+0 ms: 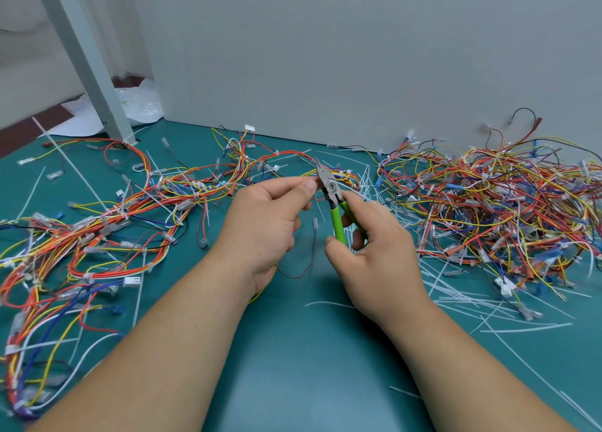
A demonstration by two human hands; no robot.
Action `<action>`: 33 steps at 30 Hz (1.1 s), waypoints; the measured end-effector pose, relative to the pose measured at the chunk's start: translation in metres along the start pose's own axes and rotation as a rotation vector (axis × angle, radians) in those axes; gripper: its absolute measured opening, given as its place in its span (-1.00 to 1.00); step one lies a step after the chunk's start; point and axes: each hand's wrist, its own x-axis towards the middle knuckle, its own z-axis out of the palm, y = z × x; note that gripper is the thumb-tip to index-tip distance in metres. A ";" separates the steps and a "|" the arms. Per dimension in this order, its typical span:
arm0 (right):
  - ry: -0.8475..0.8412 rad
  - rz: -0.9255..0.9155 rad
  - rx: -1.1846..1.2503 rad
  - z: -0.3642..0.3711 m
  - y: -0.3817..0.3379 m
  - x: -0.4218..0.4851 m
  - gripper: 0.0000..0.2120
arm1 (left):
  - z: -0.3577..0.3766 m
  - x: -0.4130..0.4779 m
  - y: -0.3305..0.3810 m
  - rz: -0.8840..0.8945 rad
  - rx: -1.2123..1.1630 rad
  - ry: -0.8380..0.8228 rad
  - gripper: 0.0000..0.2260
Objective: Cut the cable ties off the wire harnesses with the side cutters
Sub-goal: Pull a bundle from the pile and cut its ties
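Near the middle of the tabletop [293, 350], the left hand [264, 223] pinched a strand of the wire harness [130, 210] between thumb and forefinger. The pinch sat just beside the nose of the side cutters [332, 190]. The right hand [374, 252] gripped the green handles, and the tool's long axis pointed toward the far edge. Whether the jaws stood apart could not be told. Cut ties [456, 288] and a loose wire pile [505, 203] lay toward the right edge, clear of the cut.

Green-handled side cutters [331, 186] raised over tangled wire harnesses [488, 197].
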 end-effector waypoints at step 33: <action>-0.037 0.097 0.131 0.001 0.000 0.001 -0.62 | 0.000 0.000 -0.001 -0.003 -0.020 0.016 -0.83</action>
